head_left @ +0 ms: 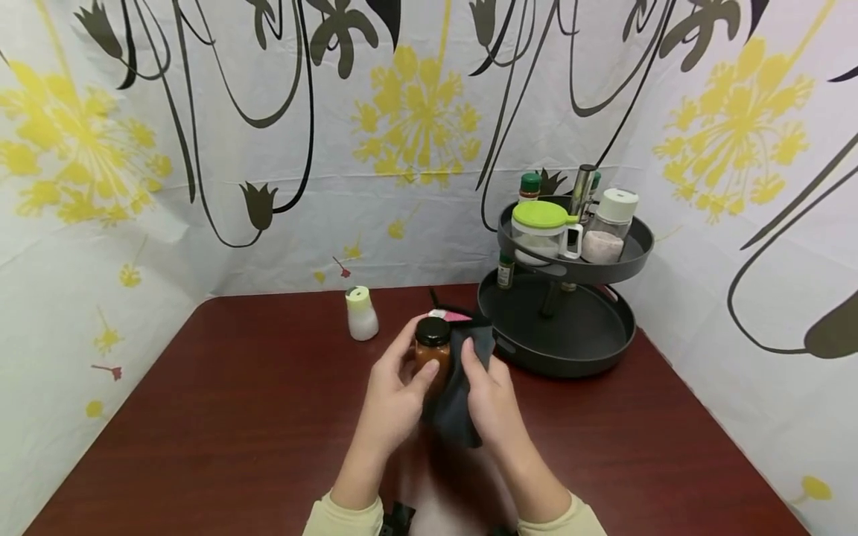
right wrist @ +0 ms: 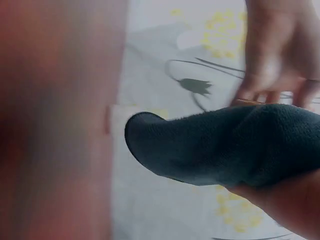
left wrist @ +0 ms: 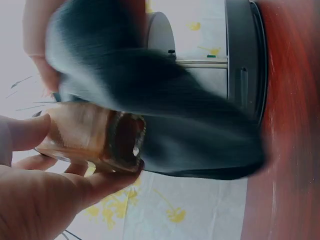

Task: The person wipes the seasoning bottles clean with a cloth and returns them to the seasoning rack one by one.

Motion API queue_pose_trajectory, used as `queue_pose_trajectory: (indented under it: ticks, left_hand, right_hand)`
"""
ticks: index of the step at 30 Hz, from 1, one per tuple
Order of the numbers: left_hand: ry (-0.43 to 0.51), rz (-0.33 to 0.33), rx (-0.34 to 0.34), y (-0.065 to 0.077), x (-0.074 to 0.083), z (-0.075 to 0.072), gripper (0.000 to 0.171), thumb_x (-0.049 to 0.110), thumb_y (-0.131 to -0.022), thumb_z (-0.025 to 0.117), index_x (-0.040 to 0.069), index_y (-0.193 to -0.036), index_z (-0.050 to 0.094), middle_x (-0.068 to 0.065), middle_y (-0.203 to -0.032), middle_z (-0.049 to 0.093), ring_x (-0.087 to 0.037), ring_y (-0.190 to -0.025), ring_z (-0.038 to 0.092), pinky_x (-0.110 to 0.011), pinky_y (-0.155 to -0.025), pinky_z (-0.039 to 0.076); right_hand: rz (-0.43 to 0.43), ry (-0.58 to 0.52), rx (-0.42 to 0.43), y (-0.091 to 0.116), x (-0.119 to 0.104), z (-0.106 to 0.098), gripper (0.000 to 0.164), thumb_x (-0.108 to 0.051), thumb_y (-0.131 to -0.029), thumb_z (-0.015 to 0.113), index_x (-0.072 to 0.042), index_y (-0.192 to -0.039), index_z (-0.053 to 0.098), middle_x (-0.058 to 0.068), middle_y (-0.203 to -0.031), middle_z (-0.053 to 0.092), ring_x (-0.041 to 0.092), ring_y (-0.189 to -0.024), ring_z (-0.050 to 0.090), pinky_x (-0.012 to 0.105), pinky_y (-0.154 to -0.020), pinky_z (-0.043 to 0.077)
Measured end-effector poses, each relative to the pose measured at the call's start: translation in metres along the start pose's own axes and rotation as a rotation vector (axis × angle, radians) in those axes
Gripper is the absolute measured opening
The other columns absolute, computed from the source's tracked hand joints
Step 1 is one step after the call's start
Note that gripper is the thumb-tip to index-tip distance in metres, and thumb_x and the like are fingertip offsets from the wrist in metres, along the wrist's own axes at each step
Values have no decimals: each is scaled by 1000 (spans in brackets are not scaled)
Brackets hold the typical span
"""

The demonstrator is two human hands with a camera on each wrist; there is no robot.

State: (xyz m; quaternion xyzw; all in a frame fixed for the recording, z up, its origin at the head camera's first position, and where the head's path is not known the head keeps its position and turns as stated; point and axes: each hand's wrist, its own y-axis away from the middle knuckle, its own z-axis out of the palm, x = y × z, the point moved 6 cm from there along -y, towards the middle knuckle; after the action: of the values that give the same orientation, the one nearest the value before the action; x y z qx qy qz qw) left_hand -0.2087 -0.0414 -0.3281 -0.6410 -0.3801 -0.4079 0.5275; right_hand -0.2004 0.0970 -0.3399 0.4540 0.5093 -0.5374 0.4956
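Observation:
My left hand (head_left: 390,402) grips a small glass jar (head_left: 432,350) with a black lid and reddish-brown contents, thumb on its near side. In the left wrist view the jar (left wrist: 90,132) lies sideways in the frame, its glass base showing. A dark grey-blue cloth (head_left: 457,394) hangs beside the jar, pinched by my right hand (head_left: 494,398), whose thumb lies on top of it. Seen from the right wrist, the cloth (right wrist: 215,147) covers most of the jar. A pink and white patch shows at the cloth's upper edge.
On the right stands a two-tier dark grey round rack (head_left: 556,365). Its upper tier bears a green-lidded container (head_left: 539,227), a white-capped shaker (head_left: 606,227) and other small bottles. A pale shaker (head_left: 362,313) stands on the reddish-brown table (head_left: 255,402), left of the hands. Patterned cloth walls enclose the table.

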Motion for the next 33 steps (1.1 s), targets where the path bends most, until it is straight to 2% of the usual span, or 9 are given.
queue_pose_trajectory:
  ticks: [4,7,13,18,20,22,27,30,33]
  left_hand:
    - [-16,-12,11,0,-2,2,56,6,-98,57,33,-145,44,7,-140,53,-15,-122,54,-35,-103,47]
    - [-16,-5,18,-1,-2,3,55,9,-99,56,34,-146,42,5,-140,54,-17,-122,54,-39,-105,46]
    - [-5,-2,26,-1,-3,3,56,9,-100,54,34,-147,40,6,-142,53,-15,-126,53,-44,-107,44]
    - [-12,14,57,-1,-3,0,59,5,-98,56,36,-146,41,3,-141,54,-15,-125,54,-41,-107,45]
    - [-8,18,65,-2,-3,1,59,3,-97,56,36,-145,43,3,-139,56,-15,-122,55,-39,-104,47]
    - [-21,27,74,-3,-5,3,59,2,-96,58,33,-144,45,3,-138,56,-16,-120,56,-39,-101,49]
    - [-46,54,88,-5,-7,6,59,2,-93,62,31,-143,48,5,-135,57,-16,-115,59,-34,-96,52]
    - [-38,53,114,-5,-9,4,61,6,-93,65,34,-143,46,3,-135,57,-17,-116,60,-36,-97,52]
    - [-38,39,162,-5,-11,-3,64,10,-91,68,34,-145,42,0,-132,58,-18,-118,59,-44,-102,49]
  right_hand:
    - [-84,44,43,2,-24,-3,53,-53,-102,39,-9,-124,59,14,-111,65,22,-98,63,29,-85,52]
    - [-107,84,48,3,-30,-2,51,-50,-103,39,-8,-124,58,13,-110,63,21,-98,60,29,-85,50]
    - [-38,103,63,0,-5,-3,52,-50,-103,38,-6,-119,61,14,-102,64,20,-91,61,31,-82,51]
    - [4,121,31,-1,23,-1,56,-52,-103,37,-6,-119,65,12,-102,71,17,-90,67,28,-81,54]
    - [-2,138,29,-1,21,-2,56,-52,-103,37,-6,-119,65,13,-103,71,18,-91,67,28,-82,54]
    - [-19,142,32,-1,9,-2,54,-51,-103,37,-8,-123,62,11,-109,70,18,-97,66,28,-86,52]
    - [-136,133,66,4,-22,0,53,-49,-104,37,-12,-138,50,7,-131,57,17,-120,54,26,-97,46]
    - [-173,116,88,6,-21,4,51,-45,-104,38,-8,-137,52,9,-128,59,17,-116,56,24,-95,47]
    - [-136,112,81,6,-4,7,48,-43,-105,39,-6,-128,58,13,-116,64,16,-103,61,23,-87,50]
